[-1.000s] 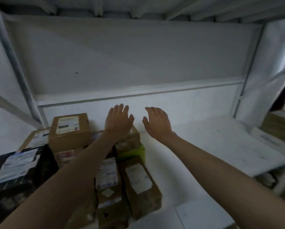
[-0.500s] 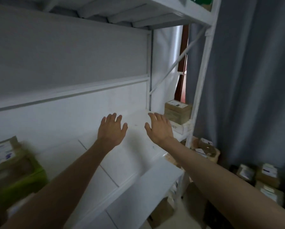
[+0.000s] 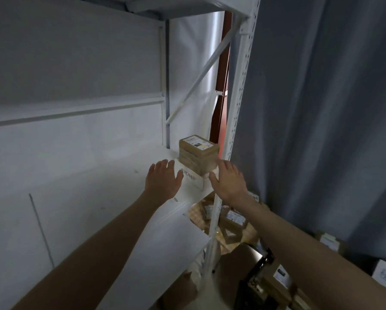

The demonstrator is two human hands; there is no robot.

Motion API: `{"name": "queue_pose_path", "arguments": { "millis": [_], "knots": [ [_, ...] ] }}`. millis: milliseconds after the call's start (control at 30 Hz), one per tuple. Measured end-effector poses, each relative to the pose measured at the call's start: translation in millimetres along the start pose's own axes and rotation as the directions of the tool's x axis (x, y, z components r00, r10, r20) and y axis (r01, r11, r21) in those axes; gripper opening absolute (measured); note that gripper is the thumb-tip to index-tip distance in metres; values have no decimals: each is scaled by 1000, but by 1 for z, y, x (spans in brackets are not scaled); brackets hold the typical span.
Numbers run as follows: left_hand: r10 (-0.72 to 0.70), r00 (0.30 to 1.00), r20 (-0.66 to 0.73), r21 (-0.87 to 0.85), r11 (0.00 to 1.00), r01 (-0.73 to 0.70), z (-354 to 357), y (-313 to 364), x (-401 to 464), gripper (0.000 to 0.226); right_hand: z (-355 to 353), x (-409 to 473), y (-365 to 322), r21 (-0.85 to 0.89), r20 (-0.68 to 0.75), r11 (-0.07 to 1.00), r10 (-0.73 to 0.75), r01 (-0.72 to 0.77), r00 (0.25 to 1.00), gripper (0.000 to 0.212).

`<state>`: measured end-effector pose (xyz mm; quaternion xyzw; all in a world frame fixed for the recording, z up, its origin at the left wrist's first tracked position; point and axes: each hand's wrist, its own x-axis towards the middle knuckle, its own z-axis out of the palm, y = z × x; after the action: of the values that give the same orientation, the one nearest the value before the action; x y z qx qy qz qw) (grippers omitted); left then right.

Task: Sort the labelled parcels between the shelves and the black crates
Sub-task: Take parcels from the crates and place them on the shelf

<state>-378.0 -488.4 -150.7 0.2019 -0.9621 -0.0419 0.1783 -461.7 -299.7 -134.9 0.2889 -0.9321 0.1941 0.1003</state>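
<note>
1. While both hands reach toward the far right end of the white shelf (image 3: 129,220), neither holds anything: the left hand (image 3: 163,182) and the right hand (image 3: 229,182) are palm-down with fingers straight and slightly spread, flanking a stack of 2 parcels.
2. That stack sits at the shelf's right end beside the perforated white upright (image 3: 239,108): a brown labelled parcel (image 3: 198,156) rests on top of a flat white box (image 3: 193,179) with printing on its side.
3. As a judgement, the left hand's fingertips look to be touching or just beside the white box, and the right hand is just beside the stack's right corner; whether either truly makes contact cannot be told.
4. Progress looks partial: these 2 parcels stand on the shelf, much of the shelf board shows bare, and many more parcels lie below and to the right, so plenty of sorting seems left.
5. Below the shelf, several labelled brown parcels (image 3: 232,220) lie in a jumble, and a dark container (image 3: 250,265), possibly 1 of the black crates, sits lower right with another labelled parcel (image 3: 277,276) by it.
6. Dim light hides much: the label text is unreadable, the lower parcels blur together, the crate is partly covered by the right forearm, and the shelf's left part is cut off.
</note>
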Motion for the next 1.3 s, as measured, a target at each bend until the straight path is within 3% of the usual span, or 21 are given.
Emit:
{"name": "queue_pose_path", "arguments": {
  "millis": [267, 500, 733, 933, 1033, 1200, 1300],
  "knots": [
    [-12, 1000, 27, -54, 998, 14, 52, 41, 69, 52, 3, 65, 66, 68, 50, 998, 6, -10, 999, 58],
    [-55, 998, -12, -86, 995, 54, 90, 45, 153, 50, 38, 161, 90, 50, 88, 997, -67, 63, 994, 49],
    [-300, 954, -12, -157, 943, 294, 115, 48, 205, 68, 71, 248, 92, 95, 163, 985, -159, 145, 974, 53],
    [-448, 867, 219, -393, 772, 499, 138, 59, 225, 76, 92, 289, 95, 350, 305, 936, -145, 30, 941, 57],
    [-499, 818, 286, -530, 629, 569, 143, 67, 228, 71, 98, 304, 100, 474, 364, 878, -127, -67, 923, 51],
    [-550, 744, 379, -741, 301, 600, 148, 80, 221, 51, 113, 302, 113, 651, 482, 692, -59, -312, 874, 50],
    [-563, 742, 364, -812, 197, 549, 145, 91, 214, 46, 118, 298, 113, 734, 489, 572, -70, -367, 870, 39]
  ]
}}
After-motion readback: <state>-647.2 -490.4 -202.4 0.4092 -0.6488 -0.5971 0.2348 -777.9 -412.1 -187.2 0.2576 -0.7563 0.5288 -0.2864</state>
